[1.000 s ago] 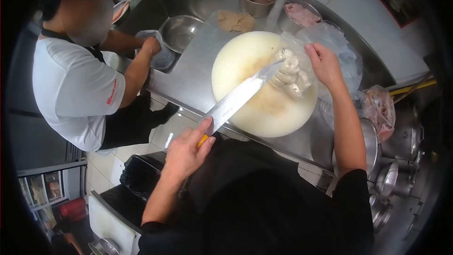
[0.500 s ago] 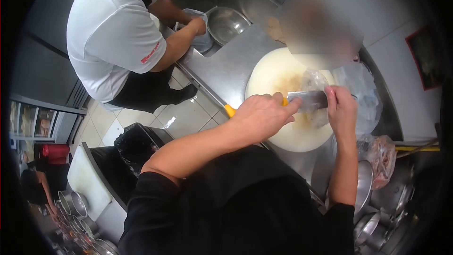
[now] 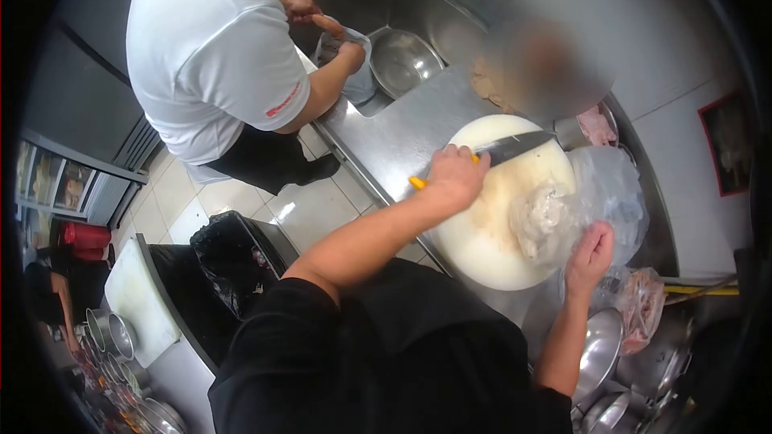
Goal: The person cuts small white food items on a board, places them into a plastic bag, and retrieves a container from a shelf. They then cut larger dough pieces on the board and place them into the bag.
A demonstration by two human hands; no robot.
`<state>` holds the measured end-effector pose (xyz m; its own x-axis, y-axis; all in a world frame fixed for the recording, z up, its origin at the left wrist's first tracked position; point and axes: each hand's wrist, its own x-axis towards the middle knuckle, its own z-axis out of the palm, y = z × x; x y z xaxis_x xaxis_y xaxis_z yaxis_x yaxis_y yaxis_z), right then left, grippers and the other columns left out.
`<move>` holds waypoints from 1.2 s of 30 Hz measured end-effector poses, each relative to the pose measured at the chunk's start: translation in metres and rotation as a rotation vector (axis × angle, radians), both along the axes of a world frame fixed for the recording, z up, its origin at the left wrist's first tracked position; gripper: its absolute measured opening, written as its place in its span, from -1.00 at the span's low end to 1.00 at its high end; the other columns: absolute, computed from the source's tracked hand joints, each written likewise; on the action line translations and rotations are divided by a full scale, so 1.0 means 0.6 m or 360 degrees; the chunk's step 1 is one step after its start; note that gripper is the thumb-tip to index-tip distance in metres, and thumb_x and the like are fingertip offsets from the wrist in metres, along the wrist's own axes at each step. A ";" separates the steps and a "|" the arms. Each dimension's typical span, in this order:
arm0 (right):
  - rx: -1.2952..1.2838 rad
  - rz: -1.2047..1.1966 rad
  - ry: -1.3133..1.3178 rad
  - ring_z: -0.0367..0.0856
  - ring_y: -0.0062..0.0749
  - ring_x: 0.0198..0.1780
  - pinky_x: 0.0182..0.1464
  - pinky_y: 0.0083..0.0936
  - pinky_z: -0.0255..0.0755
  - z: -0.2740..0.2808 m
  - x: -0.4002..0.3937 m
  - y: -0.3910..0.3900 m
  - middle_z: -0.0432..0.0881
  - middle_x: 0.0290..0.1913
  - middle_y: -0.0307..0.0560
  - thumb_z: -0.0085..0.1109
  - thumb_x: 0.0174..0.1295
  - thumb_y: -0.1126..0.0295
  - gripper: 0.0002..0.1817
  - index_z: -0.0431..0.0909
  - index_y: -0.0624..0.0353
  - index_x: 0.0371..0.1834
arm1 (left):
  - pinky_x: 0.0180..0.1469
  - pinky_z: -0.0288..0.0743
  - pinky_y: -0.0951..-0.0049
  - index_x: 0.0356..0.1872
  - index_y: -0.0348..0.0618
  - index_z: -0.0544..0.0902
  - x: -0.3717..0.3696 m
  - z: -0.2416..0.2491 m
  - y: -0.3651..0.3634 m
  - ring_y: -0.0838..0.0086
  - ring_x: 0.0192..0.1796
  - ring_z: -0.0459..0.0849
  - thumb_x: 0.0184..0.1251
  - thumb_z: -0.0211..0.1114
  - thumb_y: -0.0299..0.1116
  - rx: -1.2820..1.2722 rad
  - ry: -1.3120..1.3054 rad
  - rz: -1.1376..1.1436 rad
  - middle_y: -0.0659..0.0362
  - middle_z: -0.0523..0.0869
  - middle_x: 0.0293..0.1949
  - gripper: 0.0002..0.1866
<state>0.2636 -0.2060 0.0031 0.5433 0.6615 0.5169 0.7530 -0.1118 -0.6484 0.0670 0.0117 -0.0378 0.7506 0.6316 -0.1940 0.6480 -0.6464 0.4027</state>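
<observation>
Since half a second earlier, the person's left hand [image 3: 457,179] had carried the knife [image 3: 519,146] away from the clear plastic bag [image 3: 545,223], so that its blade now lay across the far part of the round cutting board [image 3: 474,255] and its tip pointed toward a metal container [image 3: 572,133] of pink meat [image 3: 596,125]. That hand was wrapped around the yellow handle; whether the blade touched the board or hung just above it could not be told. On the right part of the board sat the bag, bunched around pale, whitish contents. At its edge, just past the board, was the right hand [image 3: 590,257], thumb and fingers drawn close together; whether they pinched the plastic could not be made out. A larger clear bag [image 3: 621,197] lay beside it on the steel desk [image 3: 418,123], and a bag of pinkish meat [image 3: 642,309] was near the right wrist, next to a metal bowl [image 3: 599,350]. Beyond the knife, a brown crumpled piece [image 3: 489,87] lay on the desk. To the left, a co-worker in a white shirt [image 3: 217,56] held an orange-brown piece [image 3: 328,26] over a plastic bag by the sink [image 3: 386,2], which held a wide steel bowl [image 3: 406,64].
</observation>
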 end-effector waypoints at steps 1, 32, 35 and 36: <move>-0.0006 -0.0015 0.0144 0.48 -0.53 -0.28 -0.21 -0.55 0.41 0.000 -0.004 0.003 0.58 -0.27 -0.15 0.01 0.59 0.49 -0.86 0.52 0.28 -0.16 | 0.36 0.41 -0.20 0.48 0.01 0.48 0.003 0.010 -0.010 -0.16 0.47 0.45 0.43 0.35 0.05 0.0072 0.0087 -0.0057 -0.22 0.57 0.33 -0.32; 0.0245 -0.0154 0.0108 0.64 -0.37 -0.04 -0.03 -0.45 0.58 -0.053 0.032 0.012 0.64 -0.02 -0.02 0.27 0.45 0.59 -0.88 0.70 0.38 -0.04 | 0.33 0.47 0.06 0.52 0.01 0.40 0.125 0.082 -0.101 -0.07 0.50 0.41 0.26 0.52 -0.18 0.0325 -0.1165 -0.0560 -0.26 0.49 0.38 -0.21; 0.0224 -0.0098 0.0019 0.62 -0.30 0.10 0.11 -0.39 0.55 -0.060 0.049 0.009 0.60 0.12 0.00 0.34 0.38 0.60 -0.74 0.64 0.36 0.11 | 0.11 0.55 0.08 0.25 0.05 0.60 0.145 0.093 -0.077 -0.01 0.21 0.60 0.26 0.51 -0.20 0.0084 -0.0901 -0.0679 -0.10 0.61 0.12 -0.47; 0.0176 -0.0092 -0.0024 0.61 -0.25 0.17 0.19 -0.35 0.54 -0.070 0.056 0.007 0.58 0.19 0.01 0.37 0.36 0.59 -0.65 0.61 0.35 0.20 | 0.03 0.56 0.08 0.14 0.04 0.67 0.151 0.096 -0.076 0.02 0.10 0.65 0.26 0.51 -0.20 0.0005 -0.0764 -0.0684 -0.04 0.64 0.02 -0.57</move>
<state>0.2975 -0.2017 -0.0387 0.5704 0.5678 0.5934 0.7573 -0.0839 -0.6477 0.1574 -0.0338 0.0200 0.9397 0.2551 0.2279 0.0789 -0.8099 0.5812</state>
